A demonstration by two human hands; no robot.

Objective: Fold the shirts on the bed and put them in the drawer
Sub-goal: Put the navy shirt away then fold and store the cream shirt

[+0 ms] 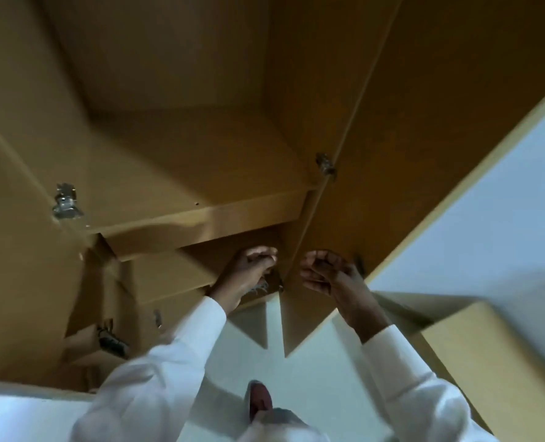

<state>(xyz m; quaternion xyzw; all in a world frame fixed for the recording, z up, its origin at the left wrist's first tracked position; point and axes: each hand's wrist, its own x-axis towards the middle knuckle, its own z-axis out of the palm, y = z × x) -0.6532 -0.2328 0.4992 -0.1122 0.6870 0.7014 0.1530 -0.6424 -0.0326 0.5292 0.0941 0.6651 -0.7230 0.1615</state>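
Both hands up: left hand (248, 269) curled at drawer (169, 272) edge, grip unclear; right hand (325, 272) curled, holding nothing. Drawer brown, wooden.

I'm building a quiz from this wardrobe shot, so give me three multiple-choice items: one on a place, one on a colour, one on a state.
1. Where is the right hand?
A. in front of the right door
B. on the top shelf
C. flat on the floor

2. What colour are the sleeves?
A. black
B. white
C. red

3. How is the wardrobe?
A. shut
B. open
C. without doors

Answers:
1 A: the hand shows against the lower part of that door.
2 B: both forearms are in white cloth.
3 B: the shelves and a hinge show between swung-out doors.
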